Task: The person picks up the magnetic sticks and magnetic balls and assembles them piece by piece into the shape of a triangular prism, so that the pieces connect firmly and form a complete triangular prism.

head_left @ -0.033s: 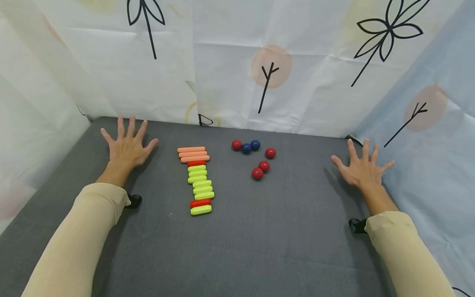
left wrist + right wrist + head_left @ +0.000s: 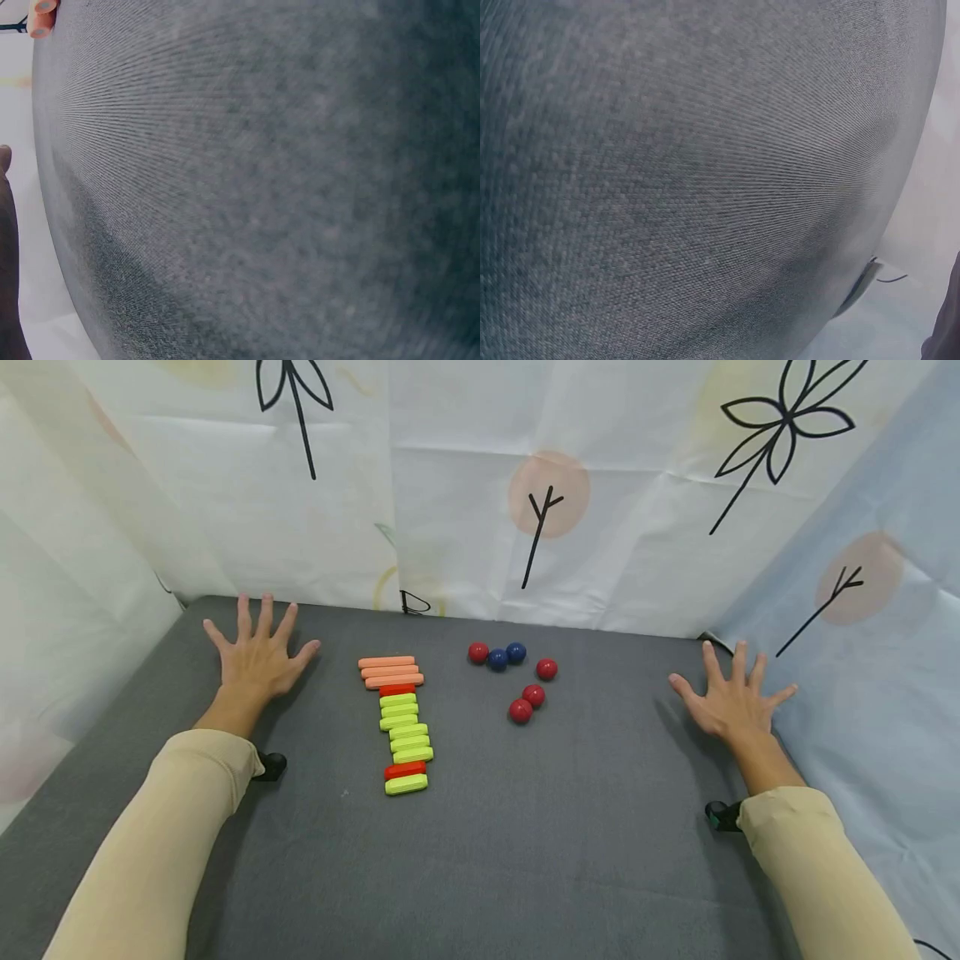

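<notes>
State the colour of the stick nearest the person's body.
The stick is yellow-green, seen best in the head view.

Both arms are extended forward and set well apart. The left arm (image 2: 157, 835) enters at the lower left of the head view and angles inward; the right arm (image 2: 821, 868) enters at the lower right and likewise angles inward. Each is covered by a beige sleeve to just short of the wrist, leaving the wrist bare.

Left hand (image 2: 257, 664): back uppermost, fingers straight and spread, pointing away from the body; thumb out toward the midline. Right hand (image 2: 733, 703): same posture, thumb likewise toward the midline, all digits separated. Wrist views: only a partial strip of each hand shows, at the outer frame edge, in shade; finger detail not determinable there.
</notes>
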A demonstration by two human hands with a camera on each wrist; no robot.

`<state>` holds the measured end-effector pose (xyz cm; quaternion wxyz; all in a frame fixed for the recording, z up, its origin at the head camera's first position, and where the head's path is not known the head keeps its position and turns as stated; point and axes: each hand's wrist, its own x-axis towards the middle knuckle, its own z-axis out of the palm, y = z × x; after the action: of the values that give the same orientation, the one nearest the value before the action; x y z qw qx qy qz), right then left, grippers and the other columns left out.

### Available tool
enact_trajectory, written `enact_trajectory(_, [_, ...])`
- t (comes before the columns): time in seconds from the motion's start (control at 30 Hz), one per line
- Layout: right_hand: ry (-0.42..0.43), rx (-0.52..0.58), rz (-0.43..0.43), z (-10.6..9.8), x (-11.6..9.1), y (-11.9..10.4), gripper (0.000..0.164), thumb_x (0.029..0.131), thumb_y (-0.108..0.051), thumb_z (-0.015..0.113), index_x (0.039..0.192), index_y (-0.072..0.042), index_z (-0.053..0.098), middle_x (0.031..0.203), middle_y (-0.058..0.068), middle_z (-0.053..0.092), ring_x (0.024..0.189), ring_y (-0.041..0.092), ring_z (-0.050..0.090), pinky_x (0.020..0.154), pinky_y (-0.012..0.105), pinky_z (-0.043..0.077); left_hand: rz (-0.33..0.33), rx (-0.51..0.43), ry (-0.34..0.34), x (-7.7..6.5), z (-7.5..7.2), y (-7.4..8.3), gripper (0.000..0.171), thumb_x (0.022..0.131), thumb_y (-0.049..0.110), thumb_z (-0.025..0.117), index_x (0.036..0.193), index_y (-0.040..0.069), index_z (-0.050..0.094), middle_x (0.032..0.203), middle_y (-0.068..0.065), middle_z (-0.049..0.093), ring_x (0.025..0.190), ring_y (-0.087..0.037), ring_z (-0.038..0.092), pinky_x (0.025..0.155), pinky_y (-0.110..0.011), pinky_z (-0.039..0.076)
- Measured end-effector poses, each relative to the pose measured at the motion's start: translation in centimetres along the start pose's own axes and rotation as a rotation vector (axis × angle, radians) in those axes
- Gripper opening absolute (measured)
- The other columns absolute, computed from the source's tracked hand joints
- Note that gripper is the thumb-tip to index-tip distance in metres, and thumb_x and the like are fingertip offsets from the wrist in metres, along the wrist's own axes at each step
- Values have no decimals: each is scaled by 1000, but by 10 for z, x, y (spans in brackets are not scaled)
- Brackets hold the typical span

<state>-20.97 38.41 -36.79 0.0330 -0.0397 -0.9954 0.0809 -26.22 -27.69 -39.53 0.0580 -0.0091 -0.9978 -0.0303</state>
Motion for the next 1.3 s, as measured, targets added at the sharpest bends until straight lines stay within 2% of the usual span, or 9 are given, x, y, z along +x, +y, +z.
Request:
enact_trajectory(0.37, [-16, -5, -15, -2, 0, -3, 91, 94, -76, 27, 160, -23, -4, 159, 26, -22, 141, 55, -22, 88, 85, -19, 33, -14, 18, -1, -3, 4, 78, 101, 64, 27, 160, 15, 15, 165, -18, -3, 148, -43, -17, 101, -78, -15])
enact_trajectory(0.57, [-28, -13, -41, -2, 1, -9, 89, 94, -75, 27, 160, -24, -4, 161, 25, -20, 142, 51, -23, 88, 85, -19, 100, -19, 14, -7, -10, 16, 78, 100, 65, 27, 161, 17, 13, 166, -17, -3, 149, -40, -17, 103, -77, -15])
enact_trajectory(0.73, [-25, -7, -91, -2, 0, -22, 88, 95, -73, 29, 161, -24, -1, 163, 22, -16, 145, 50, -18, 90, 84, -17, 222, -14, 46, -16, -13, 31, 77, 101, 62, 35, 160, 18, 16, 166, -15, 1, 150, -36, -16, 105, -77, -10])
enact_trajectory(0.83, [-34, 2, -131, -2, -2, -31, 87, 96, -71, 31, 161, -22, -1, 164, 20, -14, 146, 51, -10, 95, 84, -13, 311, -18, 63, -23, -14, 42, 76, 100, 59, 44, 160, 19, 21, 167, -13, 4, 151, -35, -12, 107, -77, -5])
enact_trajectory(1.0, [-72, 42, -239, -1, -8, -51, 85, 99, -63, 39, 161, -18, 1, 165, 20, -4, 145, 52, 12, 103, 80, 5, 478, -72, 82, -38, -12, 62, 75, 97, 54, 54, 158, 19, 29, 166, -12, 11, 152, -37, 1, 108, -76, 6])
enact_trajectory(1.13, [-121, 134, -320, 1, -14, -71, 82, 101, -52, 48, 161, -16, 5, 161, 27, 11, 136, 55, 32, 100, 75, 24, 601, -199, 22, -55, -10, 76, 71, 96, 51, 58, 156, 20, 36, 166, -9, 14, 152, -37, 6, 109, -74, 11])
enact_trajectory(1.3, [-206, 273, -379, 8, -21, -93, 79, 99, -42, 58, 160, -14, 16, 144, 27, 43, 120, 43, 54, 93, 64, 42, 712, -346, -84, -77, -6, 88, 68, 94, 51, 63, 151, 20, 44, 165, -10, 16, 150, -39, 12, 110, -69, 17])
